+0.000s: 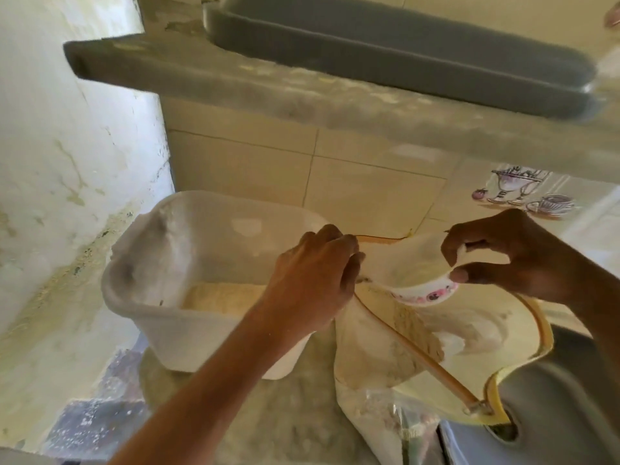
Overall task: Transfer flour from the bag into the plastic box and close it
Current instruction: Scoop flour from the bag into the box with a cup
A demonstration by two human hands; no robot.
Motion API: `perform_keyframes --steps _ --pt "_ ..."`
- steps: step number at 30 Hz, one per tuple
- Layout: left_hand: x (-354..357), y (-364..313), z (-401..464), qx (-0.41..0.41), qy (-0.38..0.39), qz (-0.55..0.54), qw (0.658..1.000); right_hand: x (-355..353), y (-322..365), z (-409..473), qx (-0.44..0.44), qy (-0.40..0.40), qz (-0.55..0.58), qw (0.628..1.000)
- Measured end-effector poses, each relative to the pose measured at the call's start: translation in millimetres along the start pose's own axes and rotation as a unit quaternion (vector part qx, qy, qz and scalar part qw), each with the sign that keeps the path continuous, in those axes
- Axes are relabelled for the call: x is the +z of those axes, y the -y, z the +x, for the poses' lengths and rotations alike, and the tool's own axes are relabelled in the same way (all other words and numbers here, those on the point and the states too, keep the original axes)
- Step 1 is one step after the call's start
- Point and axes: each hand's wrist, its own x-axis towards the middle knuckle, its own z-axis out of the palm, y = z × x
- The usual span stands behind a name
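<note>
A translucent white plastic box (174, 297) stands on the floor at the left, with pale flour (221, 297) lying in its bottom. To its right sits the open flour bag (385, 337), its mouth edged in yellow and flour showing inside. My left hand (315, 280) grips the bag's left rim, between box and bag. My right hand (510, 253) holds a small white bowl (426, 293) with a pink pattern by its rim, tilted over the bag's mouth. I cannot see what the bowl holds.
A grey concrete counter (302, 88) overhangs the scene, with a dark grey tray (402, 41) on it. Beige tiled wall (369, 182) stands behind. A peeling white wall (67, 162) is at the left. A grey object (553, 397) lies at the lower right beside the bag.
</note>
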Motion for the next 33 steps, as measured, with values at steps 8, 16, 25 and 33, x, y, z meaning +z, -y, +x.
perform_keyframes --steps 8,16,25,33 --pt "27 -6 9 -0.059 0.136 0.060 0.987 37 -34 1 0.137 0.160 -0.112 0.971" --pt "28 -9 11 -0.092 0.103 0.017 0.990 98 -43 54 0.139 0.233 -0.325 0.906" --pt "36 -3 8 -0.085 0.095 -0.006 0.992 151 -72 84 0.097 0.257 -0.435 0.857" --pt "29 -7 8 -0.086 0.099 0.001 0.991 172 -91 80 0.195 0.107 -0.326 0.919"
